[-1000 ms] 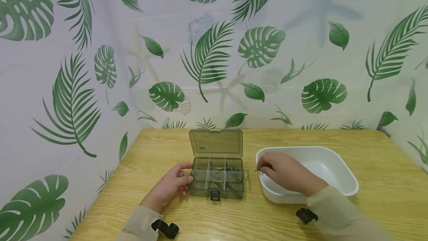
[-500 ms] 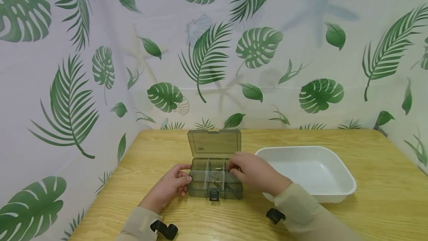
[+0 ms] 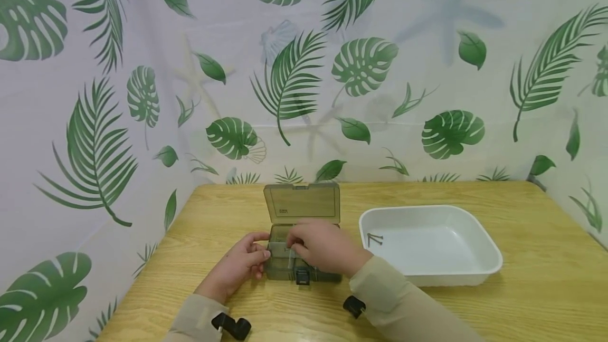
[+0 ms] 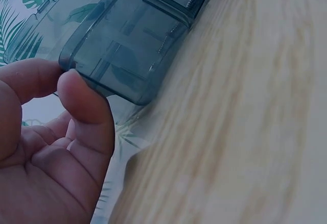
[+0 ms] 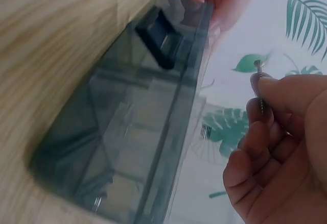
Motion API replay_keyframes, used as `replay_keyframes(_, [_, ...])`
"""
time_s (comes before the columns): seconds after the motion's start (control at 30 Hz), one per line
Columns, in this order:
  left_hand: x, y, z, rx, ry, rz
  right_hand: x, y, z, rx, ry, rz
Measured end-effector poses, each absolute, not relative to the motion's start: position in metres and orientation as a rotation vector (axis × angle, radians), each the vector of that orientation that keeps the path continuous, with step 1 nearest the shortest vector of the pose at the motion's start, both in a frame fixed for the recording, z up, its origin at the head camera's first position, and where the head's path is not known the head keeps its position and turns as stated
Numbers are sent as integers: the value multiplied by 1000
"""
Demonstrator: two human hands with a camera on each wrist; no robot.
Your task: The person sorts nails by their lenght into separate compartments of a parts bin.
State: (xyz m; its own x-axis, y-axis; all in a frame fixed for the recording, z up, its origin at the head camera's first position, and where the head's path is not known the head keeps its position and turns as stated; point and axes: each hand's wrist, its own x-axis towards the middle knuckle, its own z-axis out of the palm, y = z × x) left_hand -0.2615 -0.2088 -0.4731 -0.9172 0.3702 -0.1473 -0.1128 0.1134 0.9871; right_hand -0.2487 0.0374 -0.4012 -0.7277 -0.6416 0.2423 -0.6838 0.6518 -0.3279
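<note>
A smoky-grey translucent compartment box (image 3: 279, 272) stands on the table with its lid (image 3: 304, 206) raised at the back. My left hand (image 3: 242, 263) holds the box at its left side; in the left wrist view, the thumb (image 4: 82, 99) and forefinger grip the box's corner. Over the middle of the box is my right hand (image 3: 320, 244), covering much of the compartments. Between its thumb and fingertips it pinches a small screw (image 5: 259, 67), the head sticking out. Dark slender pieces (image 5: 94, 183) show through the box wall in the right wrist view.
A white tray (image 3: 446, 280) with rounded corners stands right of the box. Several small screws (image 3: 375, 238) lie at its left end. Wood-grain table (image 3: 285, 315) runs beneath everything; a leaf-print cloth (image 3: 404, 136) hangs behind and at the sides.
My right hand has moved left from the tray's left rim, across the box's right compartments, to over its middle, carrying the screw. The left hand keeps holding the box.
</note>
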Motion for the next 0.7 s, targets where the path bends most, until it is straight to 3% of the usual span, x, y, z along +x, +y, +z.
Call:
replay_keyframes(0.4, [-261,-208,-473,257,2035,1861,-251,16,-401,1110,-2805,617])
replay_keyframes(0.7, [-261,-208,-474,243,2035,1858,-251,32,-402,1042,-2806,631])
